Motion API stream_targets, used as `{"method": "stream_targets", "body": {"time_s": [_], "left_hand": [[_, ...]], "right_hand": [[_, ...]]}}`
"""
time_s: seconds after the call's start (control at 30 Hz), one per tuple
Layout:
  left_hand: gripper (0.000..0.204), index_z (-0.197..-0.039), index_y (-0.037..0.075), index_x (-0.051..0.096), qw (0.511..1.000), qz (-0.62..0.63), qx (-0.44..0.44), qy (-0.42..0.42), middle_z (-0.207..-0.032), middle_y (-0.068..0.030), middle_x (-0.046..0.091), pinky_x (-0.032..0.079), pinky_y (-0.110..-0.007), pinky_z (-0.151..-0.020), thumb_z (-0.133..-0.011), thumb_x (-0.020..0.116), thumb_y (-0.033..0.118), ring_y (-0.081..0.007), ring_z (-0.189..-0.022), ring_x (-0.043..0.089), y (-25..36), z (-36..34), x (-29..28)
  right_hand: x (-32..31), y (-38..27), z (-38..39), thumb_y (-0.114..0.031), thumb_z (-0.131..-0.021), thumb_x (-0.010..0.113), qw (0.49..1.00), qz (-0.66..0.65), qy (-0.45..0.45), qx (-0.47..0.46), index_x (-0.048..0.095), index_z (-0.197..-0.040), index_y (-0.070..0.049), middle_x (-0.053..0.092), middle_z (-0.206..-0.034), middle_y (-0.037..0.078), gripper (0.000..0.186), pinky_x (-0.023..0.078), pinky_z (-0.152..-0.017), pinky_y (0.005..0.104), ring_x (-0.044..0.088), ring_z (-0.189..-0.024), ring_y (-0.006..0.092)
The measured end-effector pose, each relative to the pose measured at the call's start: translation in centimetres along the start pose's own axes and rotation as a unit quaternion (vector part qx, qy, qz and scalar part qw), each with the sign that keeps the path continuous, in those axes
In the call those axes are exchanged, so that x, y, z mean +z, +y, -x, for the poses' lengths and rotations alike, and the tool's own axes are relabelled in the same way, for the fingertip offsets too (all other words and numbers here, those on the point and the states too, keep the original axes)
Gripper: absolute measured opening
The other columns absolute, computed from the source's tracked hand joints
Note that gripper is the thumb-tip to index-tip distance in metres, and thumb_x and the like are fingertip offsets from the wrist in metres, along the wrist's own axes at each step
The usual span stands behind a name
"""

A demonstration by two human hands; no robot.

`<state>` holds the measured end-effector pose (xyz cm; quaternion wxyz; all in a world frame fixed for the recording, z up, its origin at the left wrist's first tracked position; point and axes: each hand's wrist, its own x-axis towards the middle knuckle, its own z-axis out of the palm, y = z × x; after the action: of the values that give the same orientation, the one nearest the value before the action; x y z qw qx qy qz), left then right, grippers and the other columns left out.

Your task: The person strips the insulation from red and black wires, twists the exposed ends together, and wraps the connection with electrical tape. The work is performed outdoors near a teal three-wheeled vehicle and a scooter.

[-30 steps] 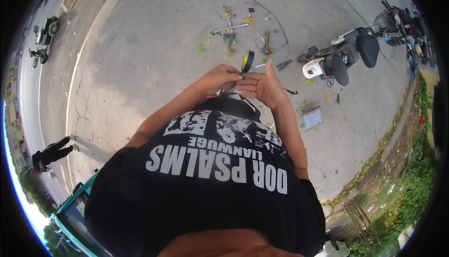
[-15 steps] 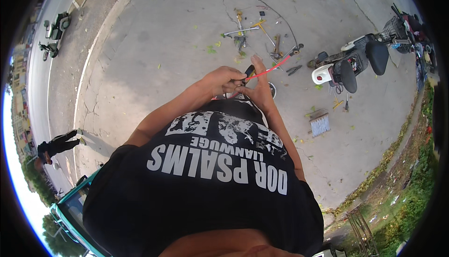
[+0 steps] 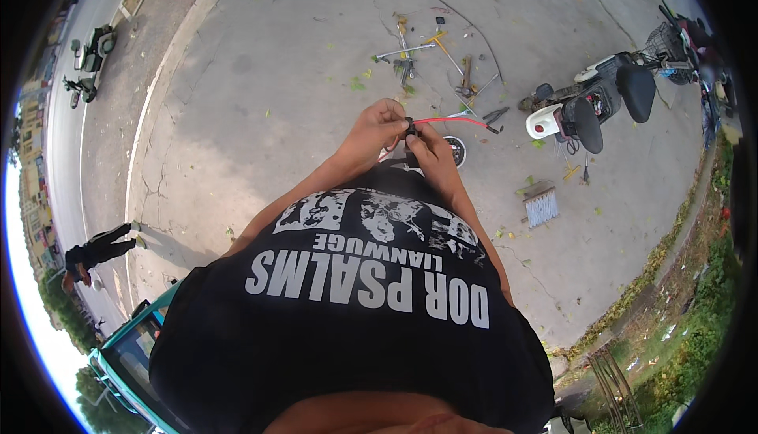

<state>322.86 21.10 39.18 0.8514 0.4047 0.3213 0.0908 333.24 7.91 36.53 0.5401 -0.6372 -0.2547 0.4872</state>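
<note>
In front of my chest, my left hand (image 3: 377,128) is closed, thumb and fingers pinching a small black piece (image 3: 410,128). My right hand (image 3: 433,152) is closed on the same piece from the other side, its fingertips close to the left ones. A thin red cable (image 3: 454,120) runs out from between the fingers to the right, ending in a dark tip. Part of a paler reddish strand (image 3: 388,152) shows below my left hand. Beneath the right hand, a round, white-rimmed part (image 3: 455,151) is partly hidden by the fingers and wrist.
Wrenches, a hammer (image 3: 467,76), a yellow-handled tool (image 3: 435,38) and pliers (image 3: 496,114) lie on the concrete ahead. A white-and-black electric scooter (image 3: 588,110) stands to the right, near a ribbed pale block (image 3: 541,208). At the left, a person (image 3: 99,248) is beside the road.
My right hand has drawn in toward the left, its raised fingers now closed on the black piece. The red cable's far end has swung down and lies flatter.
</note>
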Motion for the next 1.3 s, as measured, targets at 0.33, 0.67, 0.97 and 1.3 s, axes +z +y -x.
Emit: {"method": "stream_targets", "body": {"time_s": [0.33, 0.67, 0.97, 1.3], "left_hand": [[0.016, -0.104, 0.0, 0.058, 0.975, -0.213, 0.068, -0.019, -0.078, 0.0007, 0.058, 0.042, -0.02, -0.065, -0.088, 0.056, 0.0, -0.0037, -0.073, 0.053, -2.1, -0.5, -0.7], [0.016, -0.079, 0.003, 0.055, 0.982, 0.048, -0.184, 0.012, -0.059, 0.0029, 0.044, 0.018, -0.021, -0.037, -0.089, 0.06, 0.015, -0.003, -0.041, 0.028, -1.7, -0.5, -2.1], [0.023, -0.072, 0.007, 0.048, 0.963, 0.061, -0.261, -0.02, -0.059, 0.0043, 0.042, 0.016, -0.022, -0.037, -0.09, 0.059, 0.016, -0.0018, -0.04, 0.025, -1.8, -1.5, -2.7], [0.017, -0.087, -0.001, 0.058, 0.965, -0.183, -0.168, -0.085, -0.064, -0.0004, 0.052, 0.029, -0.022, -0.043, -0.087, 0.063, 0.015, -0.0056, -0.049, 0.041, -0.7, -1.0, -0.7]], "right_hand": [[-1.7, -4.6, 0.3, -0.043, -0.095, 0.036, 0.948, -0.224, -0.086, 0.21, 0.058, -0.1, 0.0, 0.065, -0.087, 0.011, 0.048, 0.049, -0.051, 0.0278, 0.064, -0.069, 0.0182], [-2.8, -1.3, 0.3, -0.052, -0.092, 0.045, 0.97, -0.127, -0.12, 0.17, 0.053, -0.116, 0.006, 0.062, -0.109, 0.017, 0.064, 0.053, -0.081, 0.0339, 0.063, -0.096, 0.0235], [-1.0, 0.6, -0.2, -0.011, -0.061, 0.084, 0.942, 0.259, 0.109, -0.182, 0.031, -0.141, -0.004, 0.033, -0.144, 0.019, 0.096, 0.037, -0.104, 0.0406, 0.04, -0.128, 0.0325], [-2.2, 0.2, 0.5, -0.02, -0.075, 0.072, 0.982, 0.183, 0.037, -0.038, 0.052, -0.116, -0.005, 0.061, -0.101, 0.014, 0.049, 0.047, -0.083, 0.035, 0.06, -0.093, 0.0272]]}}
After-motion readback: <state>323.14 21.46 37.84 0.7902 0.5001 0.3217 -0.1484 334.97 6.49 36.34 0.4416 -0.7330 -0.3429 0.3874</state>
